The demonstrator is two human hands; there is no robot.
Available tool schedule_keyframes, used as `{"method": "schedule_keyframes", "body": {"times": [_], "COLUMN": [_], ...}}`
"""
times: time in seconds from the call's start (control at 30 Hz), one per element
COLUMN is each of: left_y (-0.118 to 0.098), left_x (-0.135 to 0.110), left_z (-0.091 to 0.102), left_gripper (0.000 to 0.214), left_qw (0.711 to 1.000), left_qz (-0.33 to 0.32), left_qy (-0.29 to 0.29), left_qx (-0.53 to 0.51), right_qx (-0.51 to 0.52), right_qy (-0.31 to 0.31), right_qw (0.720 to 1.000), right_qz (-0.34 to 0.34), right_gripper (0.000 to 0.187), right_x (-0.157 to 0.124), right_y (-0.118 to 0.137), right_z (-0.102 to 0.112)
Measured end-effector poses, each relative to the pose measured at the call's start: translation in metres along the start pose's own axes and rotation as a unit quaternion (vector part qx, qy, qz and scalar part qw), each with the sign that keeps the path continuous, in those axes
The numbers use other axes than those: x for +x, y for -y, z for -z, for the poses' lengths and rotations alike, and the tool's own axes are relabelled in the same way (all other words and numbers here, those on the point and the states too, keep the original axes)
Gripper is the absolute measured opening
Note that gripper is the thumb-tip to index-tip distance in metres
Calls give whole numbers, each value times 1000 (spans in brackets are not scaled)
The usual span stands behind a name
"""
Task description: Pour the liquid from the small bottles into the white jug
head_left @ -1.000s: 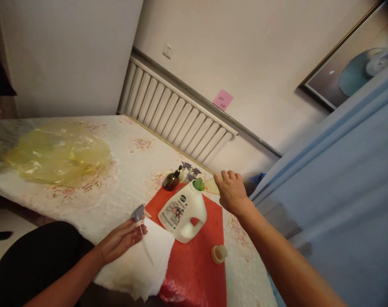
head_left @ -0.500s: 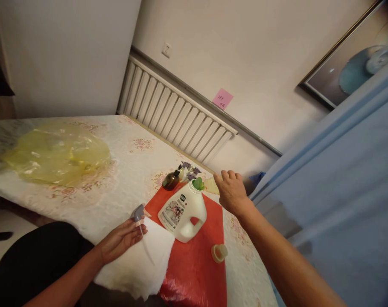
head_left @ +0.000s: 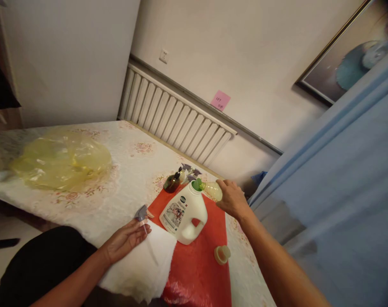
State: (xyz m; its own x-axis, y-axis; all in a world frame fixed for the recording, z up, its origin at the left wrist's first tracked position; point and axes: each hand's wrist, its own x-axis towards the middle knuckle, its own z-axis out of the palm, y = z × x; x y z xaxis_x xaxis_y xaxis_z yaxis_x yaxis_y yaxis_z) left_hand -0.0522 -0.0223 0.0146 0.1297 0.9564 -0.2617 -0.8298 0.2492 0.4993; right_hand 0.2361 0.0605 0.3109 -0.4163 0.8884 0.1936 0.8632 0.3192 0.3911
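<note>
My right hand [head_left: 234,199] grips a small pale yellow bottle [head_left: 214,190], tipped on its side with its neck at the green spout of a white detergent jug [head_left: 183,212]. The jug stands on a red mat [head_left: 200,260]. My left hand [head_left: 126,238] rests on a white cloth [head_left: 139,266] near the table's front edge, its fingers closed on a grey trigger sprayer head [head_left: 141,214] whose thin tube lies across the cloth.
A round cap [head_left: 222,254] lies on the mat to the jug's right. Behind the jug stand a dark pump bottle [head_left: 172,182] and grey spray heads [head_left: 190,171]. A crumpled yellow plastic bag [head_left: 61,158] sits far left. Blue fabric [head_left: 334,192] hangs right; a radiator [head_left: 171,117] lines the wall.
My right hand has turned and lowered, and the small yellow bottle now shows tipped towards the jug's spout. The left hand has stayed on the cloth. The camera shifted slightly.
</note>
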Motion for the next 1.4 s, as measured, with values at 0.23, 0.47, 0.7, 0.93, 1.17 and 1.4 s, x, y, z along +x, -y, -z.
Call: {"method": "schedule_keyframes", "body": {"times": [0.23,0.47,0.7,0.93,1.17,1.4], "left_y": [-26,-48,-76,-88,-79,-53], "left_x": [-15,-29,-55,-63,-57,-55], "left_z": [-58,-122,-183,-211,-210,-208], "left_gripper": [11,12,12,11,9,24], "left_qw": [999,995,979,973,975,977], "left_qz": [-25,-78,-171,-207,-201,-174], "left_qy": [19,51,107,100,90,101], "left_qx": [10,45,13,8,21,71], "right_qx": [54,150,327,414,442,478], "right_qy": [-35,-80,-147,-127,-131,-117], "right_qw": [998,985,933,901,885,869], "right_qz": [-11,-26,-14,-21,-62,-49], "right_gripper": [65,65,66,59,55,60], "right_x": [-9,-22,-72,-119,-132,-131], "right_y": [0,4,12,37,61,78], "right_z": [-16,-26,-40,-63,-69,-68]}}
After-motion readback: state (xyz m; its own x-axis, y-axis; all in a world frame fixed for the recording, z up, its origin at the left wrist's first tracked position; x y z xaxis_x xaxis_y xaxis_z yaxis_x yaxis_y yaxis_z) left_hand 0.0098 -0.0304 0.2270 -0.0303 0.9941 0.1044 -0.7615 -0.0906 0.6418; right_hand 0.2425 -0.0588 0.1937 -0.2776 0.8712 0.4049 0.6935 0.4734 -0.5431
